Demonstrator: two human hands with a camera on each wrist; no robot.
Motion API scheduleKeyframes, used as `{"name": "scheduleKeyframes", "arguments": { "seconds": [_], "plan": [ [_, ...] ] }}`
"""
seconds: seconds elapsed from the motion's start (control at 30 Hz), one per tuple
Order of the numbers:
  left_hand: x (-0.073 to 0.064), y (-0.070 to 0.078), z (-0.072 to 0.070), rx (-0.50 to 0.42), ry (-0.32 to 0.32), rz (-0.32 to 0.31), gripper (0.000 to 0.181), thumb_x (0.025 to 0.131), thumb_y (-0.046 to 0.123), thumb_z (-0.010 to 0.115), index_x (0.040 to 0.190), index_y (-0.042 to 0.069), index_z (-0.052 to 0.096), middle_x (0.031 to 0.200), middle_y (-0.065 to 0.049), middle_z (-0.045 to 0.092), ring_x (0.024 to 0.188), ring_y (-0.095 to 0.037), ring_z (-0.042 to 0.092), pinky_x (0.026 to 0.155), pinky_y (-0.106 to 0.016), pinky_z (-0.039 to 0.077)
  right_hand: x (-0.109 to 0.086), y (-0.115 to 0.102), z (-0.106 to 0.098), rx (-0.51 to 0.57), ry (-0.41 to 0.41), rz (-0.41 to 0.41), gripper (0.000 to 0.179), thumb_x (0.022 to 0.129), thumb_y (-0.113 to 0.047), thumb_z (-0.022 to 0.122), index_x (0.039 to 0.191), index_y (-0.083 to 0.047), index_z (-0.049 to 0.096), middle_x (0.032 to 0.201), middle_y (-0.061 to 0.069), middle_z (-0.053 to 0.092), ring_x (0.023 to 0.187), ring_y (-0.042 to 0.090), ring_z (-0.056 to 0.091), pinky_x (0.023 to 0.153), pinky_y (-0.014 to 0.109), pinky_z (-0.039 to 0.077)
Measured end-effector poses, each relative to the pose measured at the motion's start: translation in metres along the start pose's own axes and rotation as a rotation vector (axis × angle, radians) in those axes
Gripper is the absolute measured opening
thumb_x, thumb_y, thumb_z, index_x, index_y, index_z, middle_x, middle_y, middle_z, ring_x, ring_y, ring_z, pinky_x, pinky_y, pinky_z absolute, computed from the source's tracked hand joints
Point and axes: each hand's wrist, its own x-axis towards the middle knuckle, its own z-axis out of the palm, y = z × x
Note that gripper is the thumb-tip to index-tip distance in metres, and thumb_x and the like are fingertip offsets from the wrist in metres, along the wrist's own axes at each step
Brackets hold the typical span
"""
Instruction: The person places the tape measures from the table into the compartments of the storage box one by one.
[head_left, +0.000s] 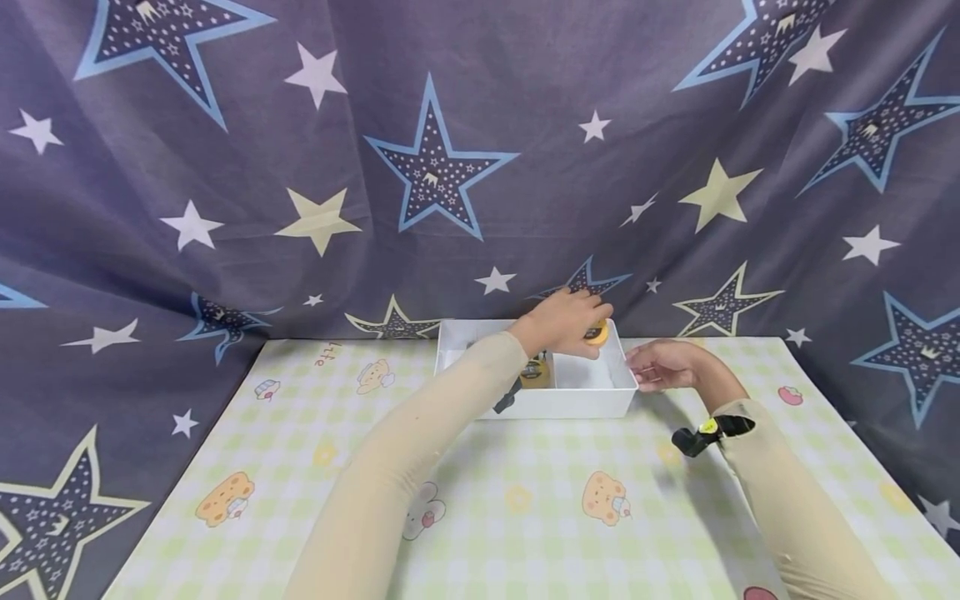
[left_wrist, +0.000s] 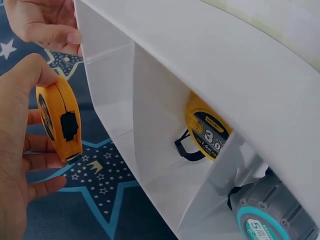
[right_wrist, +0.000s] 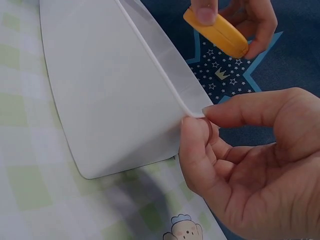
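My left hand (head_left: 564, 322) holds a yellow tape measure (left_wrist: 59, 120) between thumb and fingers, above the right end of a white divided box (head_left: 555, 406). The box's right compartment (head_left: 581, 372) lies just below. At the box's right corner, my right hand (head_left: 667, 365) pinches the rim between thumb and index finger, plainest in the right wrist view. Inside the middle compartment sits another yellow tape measure (left_wrist: 207, 129) with a black strap. A grey and teal tape measure (left_wrist: 265, 217) lies in the compartment beyond the divider.
The box stands at the far edge of a table with a green checked cloth (head_left: 517, 500). Close behind it hangs a dark curtain (head_left: 547, 208) with a star pattern. My left sleeve (head_left: 420, 433) crosses over the box's front and hides part of its left side.
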Motion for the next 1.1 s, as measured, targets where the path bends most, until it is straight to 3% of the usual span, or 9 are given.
{"name": "scheduleKeyframes", "arguments": {
  "seconds": [0.17,0.4,0.6,0.9,1.1],
  "plan": [
    [0.003,0.000,0.005,0.008,-0.011,-0.004,0.070,0.089,0.056,0.057,0.148,0.019,0.046,0.138,-0.001,0.059,0.127,-0.020,0.055,0.106,-0.041,0.046,0.001,0.000,0.001,-0.009,0.009,0.000,0.017,0.103,-0.008,0.045,0.119,-0.005,0.050,0.085,-0.005,0.063,0.077,0.004,0.062,0.073,0.019,0.056],
    [0.007,0.001,0.010,0.019,-0.039,-0.012,0.073,0.089,0.057,0.058,0.151,0.020,0.044,0.141,-0.002,0.058,0.130,-0.022,0.054,0.110,-0.043,0.044,0.001,0.000,0.000,-0.005,0.001,0.006,0.017,0.103,-0.008,0.044,0.119,-0.004,0.049,0.085,-0.005,0.062,0.077,0.004,0.061,0.073,0.019,0.056],
    [0.008,0.003,0.009,0.016,-0.033,-0.004,0.072,0.088,0.056,0.062,0.148,0.019,0.047,0.136,-0.002,0.061,0.127,-0.021,0.057,0.108,-0.042,0.046,0.000,-0.002,-0.001,-0.002,-0.003,0.015,0.018,0.104,-0.008,0.044,0.121,-0.003,0.048,0.086,-0.005,0.062,0.078,0.004,0.061,0.073,0.019,0.056],
    [0.010,0.007,0.008,0.014,-0.103,-0.020,0.074,0.089,0.057,0.062,0.151,0.020,0.044,0.140,-0.001,0.059,0.131,-0.019,0.054,0.112,-0.040,0.042,-0.003,-0.004,-0.001,-0.010,-0.024,0.017,0.020,0.105,-0.009,0.045,0.124,-0.003,0.047,0.087,-0.005,0.063,0.079,0.003,0.062,0.074,0.019,0.057],
    [0.011,0.009,0.009,0.014,-0.115,-0.019,0.074,0.089,0.056,0.063,0.152,0.021,0.045,0.144,-0.002,0.058,0.135,-0.021,0.052,0.116,-0.044,0.039,0.000,-0.002,-0.001,-0.009,-0.013,0.015,0.023,0.105,-0.009,0.044,0.126,-0.001,0.046,0.086,-0.005,0.063,0.079,0.003,0.062,0.074,0.019,0.056]
  ]
}}
